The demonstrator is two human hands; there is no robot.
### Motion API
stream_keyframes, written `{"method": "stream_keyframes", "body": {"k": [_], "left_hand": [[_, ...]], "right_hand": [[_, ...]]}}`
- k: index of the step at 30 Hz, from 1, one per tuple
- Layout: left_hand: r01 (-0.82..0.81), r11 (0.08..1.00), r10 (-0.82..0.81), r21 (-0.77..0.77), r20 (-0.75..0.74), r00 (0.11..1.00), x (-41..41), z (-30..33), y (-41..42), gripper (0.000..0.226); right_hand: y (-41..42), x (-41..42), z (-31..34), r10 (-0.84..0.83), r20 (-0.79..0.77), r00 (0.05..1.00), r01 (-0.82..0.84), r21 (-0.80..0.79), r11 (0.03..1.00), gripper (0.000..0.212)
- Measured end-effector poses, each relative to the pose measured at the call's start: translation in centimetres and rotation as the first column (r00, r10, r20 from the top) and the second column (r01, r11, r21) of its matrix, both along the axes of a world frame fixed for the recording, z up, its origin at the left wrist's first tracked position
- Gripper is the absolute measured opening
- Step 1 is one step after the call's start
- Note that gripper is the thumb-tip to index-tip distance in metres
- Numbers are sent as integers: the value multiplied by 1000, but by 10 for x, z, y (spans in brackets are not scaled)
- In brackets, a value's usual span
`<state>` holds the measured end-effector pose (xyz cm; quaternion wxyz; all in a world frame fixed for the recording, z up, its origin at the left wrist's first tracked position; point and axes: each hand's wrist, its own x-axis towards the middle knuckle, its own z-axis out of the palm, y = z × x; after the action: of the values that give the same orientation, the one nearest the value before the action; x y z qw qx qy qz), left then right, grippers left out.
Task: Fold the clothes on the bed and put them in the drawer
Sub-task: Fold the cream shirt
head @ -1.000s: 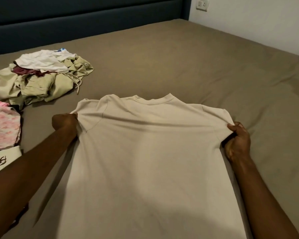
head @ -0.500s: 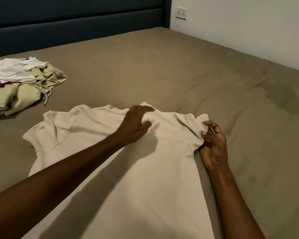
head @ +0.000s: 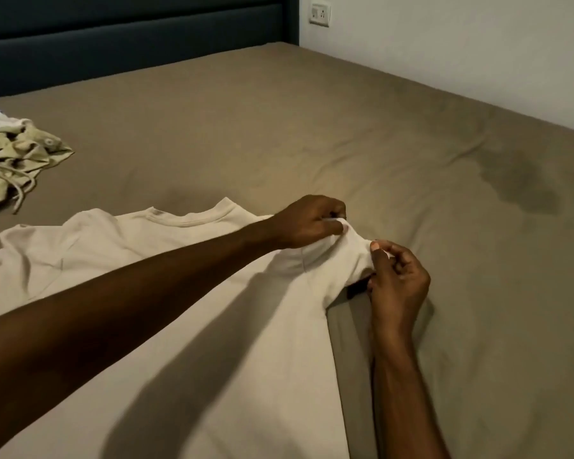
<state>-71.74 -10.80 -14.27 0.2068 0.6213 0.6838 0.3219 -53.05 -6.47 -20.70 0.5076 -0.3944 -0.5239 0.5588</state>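
The cream T-shirt [head: 166,359] lies flat on the bed [head: 312,127], collar toward the headboard [head: 130,38]. Both hands work its right sleeve [head: 338,256], which is bunched and lifted slightly off the sheet. The left hand [head: 307,221], reaching across the shirt body, pinches the sleeve's upper edge between thumb and fingers. The right hand [head: 396,279] pinches the sleeve's outer end, fingers curled around the cloth.

Judged step: straightening the sleeve before the side fold. Done well, the two grips should draw apart to take out the bunching, then lay the sleeve flat without dragging the collar off line.

The shirt body lies left of and below both grips; only the sleeve is held. A pile of unfolded clothes [head: 17,154] sits well apart at far left. No drawer is in view.
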Motion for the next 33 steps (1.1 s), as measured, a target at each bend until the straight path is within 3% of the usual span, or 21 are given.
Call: {"method": "stream_keyframes", "body": {"k": [5,6,8,10,12,14,16,20,23,27,30,33], "left_hand": [[-30,999,40,-44,253,967,-7,2,9,9],[-8,998,25,-61,270,963,-5,3,8,7],[21,996,2,-83,276,961,-1,4,7,4],[31,993,-10,-110,188,982,1,5,6,8],[44,986,-50,-161,-36,998,5,7,8,20],[34,970,-104,-242,-285,953,10,8,12,43],[37,943,-158,-332,-346,925,11,8,16,53],[204,905,-224,-374,-9,975,6,15,18,18],[212,929,-145,-304,226,963,4,23,21,17],[214,937,-123,-275,312,942,11,23,28,27],[184,954,-99,-238,329,939,15,15,35,24],[101,979,-29,-174,376,926,18,10,42,23]], "right_hand": [[-1,6,3,121,346,930,-153,66,986,34],[4,10,5,171,339,925,-192,27,981,31],[16,19,9,313,177,933,-301,-93,949,21],[20,24,11,362,107,926,-351,-110,930,16],[16,24,13,336,141,931,-333,-44,942,16],[15,23,13,308,161,938,-308,-25,951,28],[16,25,15,305,120,945,-298,-72,952,40],[18,31,20,212,-2,977,-211,-125,970,41],[19,35,29,158,-45,986,-162,-105,981,37],[17,35,36,218,-253,943,-288,-284,915,33],[15,28,35,323,-250,913,-396,-356,846,28],[12,29,34,478,-175,861,-507,-378,774,46]]}}
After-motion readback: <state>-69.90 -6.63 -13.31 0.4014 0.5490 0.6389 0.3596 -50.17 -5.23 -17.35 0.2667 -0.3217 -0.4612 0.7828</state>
